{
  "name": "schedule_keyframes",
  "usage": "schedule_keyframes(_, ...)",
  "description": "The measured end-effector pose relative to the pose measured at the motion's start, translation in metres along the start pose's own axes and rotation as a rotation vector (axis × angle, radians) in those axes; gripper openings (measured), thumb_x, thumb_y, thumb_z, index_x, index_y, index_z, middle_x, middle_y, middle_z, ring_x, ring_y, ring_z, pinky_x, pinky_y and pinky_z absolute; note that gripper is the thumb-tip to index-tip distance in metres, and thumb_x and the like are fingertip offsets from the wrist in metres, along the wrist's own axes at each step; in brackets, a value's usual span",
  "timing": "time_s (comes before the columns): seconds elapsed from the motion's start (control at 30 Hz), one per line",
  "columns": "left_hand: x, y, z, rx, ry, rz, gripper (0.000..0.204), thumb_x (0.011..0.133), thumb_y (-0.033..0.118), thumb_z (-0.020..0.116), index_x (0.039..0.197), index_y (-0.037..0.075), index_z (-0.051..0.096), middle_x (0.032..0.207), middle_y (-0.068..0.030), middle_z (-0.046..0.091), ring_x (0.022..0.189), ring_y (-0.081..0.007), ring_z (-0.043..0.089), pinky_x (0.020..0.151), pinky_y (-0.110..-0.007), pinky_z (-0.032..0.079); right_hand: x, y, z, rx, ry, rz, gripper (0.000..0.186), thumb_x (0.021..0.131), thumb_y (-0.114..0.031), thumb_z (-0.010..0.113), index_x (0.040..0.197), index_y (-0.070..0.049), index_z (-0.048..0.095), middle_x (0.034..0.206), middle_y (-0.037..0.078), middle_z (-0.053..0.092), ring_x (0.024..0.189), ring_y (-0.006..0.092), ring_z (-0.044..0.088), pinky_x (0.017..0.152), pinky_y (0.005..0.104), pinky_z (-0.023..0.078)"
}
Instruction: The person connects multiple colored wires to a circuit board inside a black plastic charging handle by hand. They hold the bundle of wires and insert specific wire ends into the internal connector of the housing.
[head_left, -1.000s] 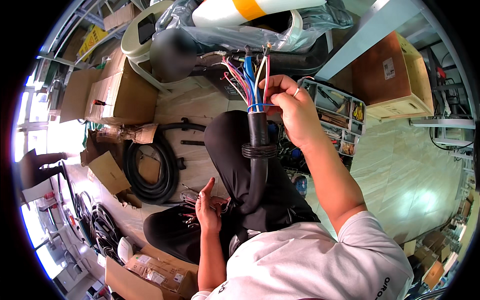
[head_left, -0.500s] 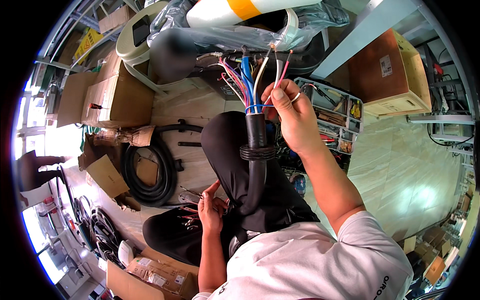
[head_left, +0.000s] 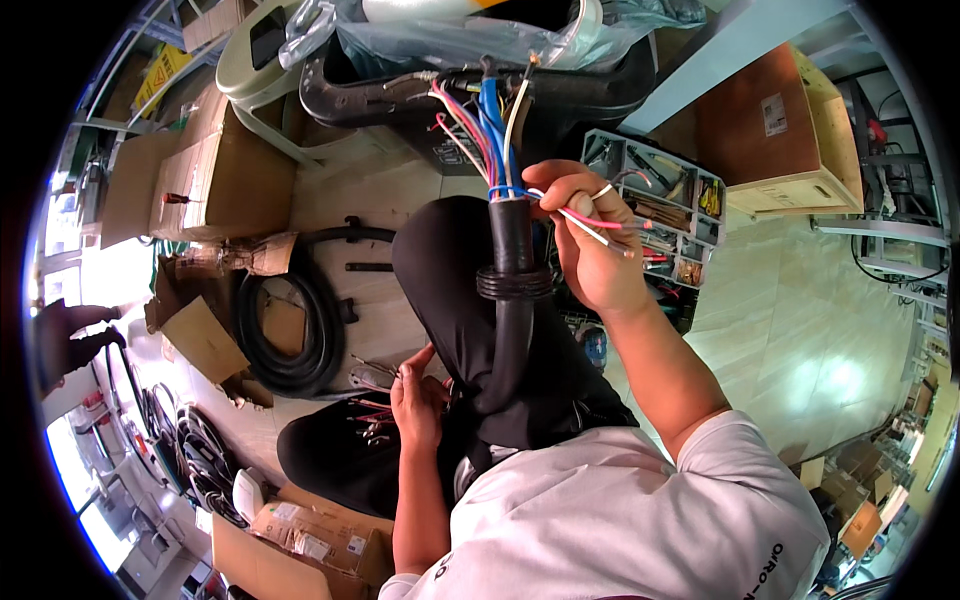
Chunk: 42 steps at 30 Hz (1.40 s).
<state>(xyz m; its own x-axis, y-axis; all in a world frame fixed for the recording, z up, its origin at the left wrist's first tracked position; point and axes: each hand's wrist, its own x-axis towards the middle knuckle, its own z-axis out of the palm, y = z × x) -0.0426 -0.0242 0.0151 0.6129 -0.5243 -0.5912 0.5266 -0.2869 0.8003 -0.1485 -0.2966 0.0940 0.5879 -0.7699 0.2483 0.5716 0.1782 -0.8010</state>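
Note:
A thick black cable [head_left: 513, 240] rises from my lap, with a coiled black ring [head_left: 515, 283] around it. Coloured wires [head_left: 473, 130] fan out of its top, and a blue band circles their base. My right hand [head_left: 592, 235] pinches some red and white wires [head_left: 612, 223], folded sideways beside the cable top, their ends pointing right. Down by my left thigh, my left hand [head_left: 416, 405] has its fingers closed on another bunch of wire ends [head_left: 374, 410].
Coiled black hose [head_left: 292, 375] and cardboard boxes [head_left: 245, 180] lie left. A black bin [head_left: 350, 100] with plastic wrap stands ahead; a tool organiser [head_left: 640, 165] and wooden cabinet [head_left: 750, 120] are right. Another person's dark-clothed legs [head_left: 75, 340] show far left.
My right hand has folded red and white wires from upright down to the right, away from the bundle. The view has shifted slightly, so the surroundings sit higher. My left hand stays low.

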Motion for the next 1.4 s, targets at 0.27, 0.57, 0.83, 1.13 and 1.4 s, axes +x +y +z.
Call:
schedule_keyframes(0.27, -0.001, 0.002, 0.003, 0.005, 0.027, -0.021, 0.048, 0.100, 0.040, 0.035, 0.117, 0.000, 0.057, 0.052, -0.0004, 0.051, 0.038, -0.0041, 0.036, 0.037, -0.018, 0.024, -0.005, 0.001, -0.002, -0.148, -0.022, -0.043, 0.025, 0.097, -0.023, 0.048, 0.096, -0.003, 0.062, 0.116, 0.012, 0.053, 0.104, 0.0141, 0.052, 0.093, 0.0285, 0.038)
schedule_keyframes(0.57, 0.000, 0.000, 0.001, -0.001, 0.013, -0.011, 0.047, 0.100, 0.039, 0.036, 0.113, -0.002, 0.056, 0.079, -0.0072, 0.059, 0.043, -0.0065, 0.041, 0.037, -0.019, 0.027, -0.009, 0.001, -0.003, -0.282, -0.006, -0.075, 0.026, 0.097, -0.023, 0.048, 0.099, -0.001, 0.062, 0.115, 0.015, 0.055, 0.102, 0.0162, 0.052, 0.089, 0.0284, 0.039)
schedule_keyframes(0.83, 0.002, -0.002, -0.004, -0.018, -0.004, -0.009, 0.046, 0.100, 0.037, 0.036, 0.112, -0.002, 0.056, 0.084, -0.0080, 0.064, 0.044, -0.0073, 0.043, 0.034, -0.020, 0.027, -0.013, -0.008, 0.023, -0.726, 0.328, -0.016, 0.020, 0.095, -0.013, 0.051, 0.096, 0.002, 0.064, 0.092, 0.007, 0.063, 0.078, 0.0106, 0.053, 0.068, 0.0241, 0.042)
schedule_keyframes(1.13, 0.002, 0.001, -0.002, 0.008, -0.003, -0.017, 0.054, 0.100, 0.042, 0.032, 0.120, -0.001, 0.058, 0.047, 0.0021, 0.045, 0.041, -0.0037, 0.036, 0.043, -0.019, 0.026, 0.045, -0.024, 0.044, -1.414, 0.029, -0.426, 0.013, 0.078, -0.006, 0.062, 0.090, -0.004, 0.066, 0.077, 0.005, 0.050, 0.070, 0.0234, 0.048, 0.065, 0.0345, 0.040)
schedule_keyframes(1.4, 0.002, 0.003, -0.004, 0.015, -0.012, 0.001, 0.055, 0.100, 0.043, 0.031, 0.117, -0.001, 0.059, 0.048, 0.0015, 0.047, 0.043, -0.0041, 0.039, 0.043, -0.019, 0.029, 0.062, -0.023, 0.039, -0.978, 0.007, 0.006, 0.018, 0.075, 0.005, 0.048, 0.084, 0.006, 0.064, 0.080, 0.010, 0.056, 0.072, 0.0191, 0.056, 0.066, 0.0276, 0.046)
